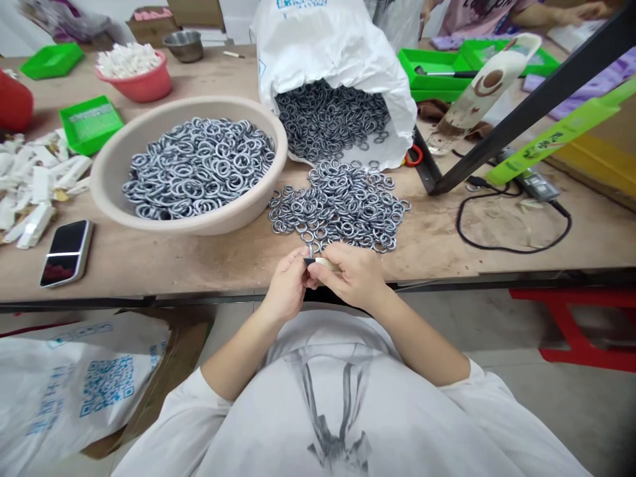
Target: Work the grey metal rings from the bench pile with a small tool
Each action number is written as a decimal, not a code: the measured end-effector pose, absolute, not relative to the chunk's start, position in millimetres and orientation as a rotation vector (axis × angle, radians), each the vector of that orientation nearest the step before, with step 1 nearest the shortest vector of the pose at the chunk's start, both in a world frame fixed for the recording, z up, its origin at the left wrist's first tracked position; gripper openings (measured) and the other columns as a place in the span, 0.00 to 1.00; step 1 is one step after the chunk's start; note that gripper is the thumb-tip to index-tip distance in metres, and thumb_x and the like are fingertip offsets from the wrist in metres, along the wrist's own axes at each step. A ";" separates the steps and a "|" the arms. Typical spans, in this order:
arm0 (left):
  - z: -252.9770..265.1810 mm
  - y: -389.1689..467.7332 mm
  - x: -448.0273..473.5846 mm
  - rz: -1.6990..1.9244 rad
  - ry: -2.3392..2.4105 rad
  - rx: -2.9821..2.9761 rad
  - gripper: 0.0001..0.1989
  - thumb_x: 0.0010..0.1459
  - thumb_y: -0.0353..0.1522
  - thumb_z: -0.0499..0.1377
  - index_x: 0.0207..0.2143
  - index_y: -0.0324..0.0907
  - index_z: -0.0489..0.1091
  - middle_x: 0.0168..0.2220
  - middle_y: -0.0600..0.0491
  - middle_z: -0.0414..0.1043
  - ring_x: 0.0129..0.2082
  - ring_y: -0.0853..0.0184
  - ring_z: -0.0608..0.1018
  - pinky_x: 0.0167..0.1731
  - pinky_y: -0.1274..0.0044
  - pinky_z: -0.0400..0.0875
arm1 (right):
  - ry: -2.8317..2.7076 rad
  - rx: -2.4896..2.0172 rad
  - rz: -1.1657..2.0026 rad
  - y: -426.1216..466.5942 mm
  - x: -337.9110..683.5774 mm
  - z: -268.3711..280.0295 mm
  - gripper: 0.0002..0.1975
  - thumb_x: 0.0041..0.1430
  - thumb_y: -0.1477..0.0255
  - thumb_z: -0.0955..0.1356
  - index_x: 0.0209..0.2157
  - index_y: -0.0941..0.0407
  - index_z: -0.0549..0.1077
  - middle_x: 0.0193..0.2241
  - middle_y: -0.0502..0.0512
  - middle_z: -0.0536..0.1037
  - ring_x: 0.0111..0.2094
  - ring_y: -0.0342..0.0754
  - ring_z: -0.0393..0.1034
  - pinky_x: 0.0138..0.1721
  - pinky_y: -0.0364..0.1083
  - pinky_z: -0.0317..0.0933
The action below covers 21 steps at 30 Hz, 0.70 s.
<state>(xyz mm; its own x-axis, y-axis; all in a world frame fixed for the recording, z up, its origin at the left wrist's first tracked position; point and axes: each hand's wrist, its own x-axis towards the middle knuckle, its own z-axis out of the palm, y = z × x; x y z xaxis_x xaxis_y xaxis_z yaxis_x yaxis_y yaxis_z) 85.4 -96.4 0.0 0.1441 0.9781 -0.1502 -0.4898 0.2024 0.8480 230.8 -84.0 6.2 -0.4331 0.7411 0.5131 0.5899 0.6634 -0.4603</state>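
Both my hands meet at the table's front edge, just below a loose pile of grey rings [348, 205]. With closed fingers, my left hand [288, 285] pinches a single grey ring [311, 250], seen nearly edge-on. My right hand [358, 275] is closed around a small cream-coloured tool with a black end [325, 264], which points left and touches or nearly touches my left fingers. My fingers hide part of both the ring and the tool, so the tool's exact kind does not show.
A beige basin [186, 225] full of rings stands left of the pile. Behind the pile a white sack [338, 53] lies open, spilling rings. A phone [67, 253] lies left; a black metal bar [527, 99] and a cable [511, 248] are right. Another person's hand [586, 13] shows at the back.
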 end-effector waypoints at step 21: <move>-17.0 -80.8 29.8 1.397 0.976 0.793 0.17 0.42 0.33 0.70 0.37 0.39 0.74 0.33 0.52 0.76 0.27 0.74 0.75 0.32 0.82 0.74 | -2.559 -1.721 0.023 -24.2 198.9 8.7 0.12 0.66 0.71 0.62 0.46 0.58 0.74 0.44 0.60 0.78 0.44 0.58 0.75 0.36 0.49 0.62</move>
<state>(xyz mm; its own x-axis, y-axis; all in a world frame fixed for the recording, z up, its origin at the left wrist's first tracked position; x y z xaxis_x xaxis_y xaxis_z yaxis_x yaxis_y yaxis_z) 29.8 -80.8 -17.0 -0.0721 0.9937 -0.0856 -0.4220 0.0474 0.9054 198.9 -24.2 8.7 -0.3761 0.9257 0.0394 0.9249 0.3777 -0.0447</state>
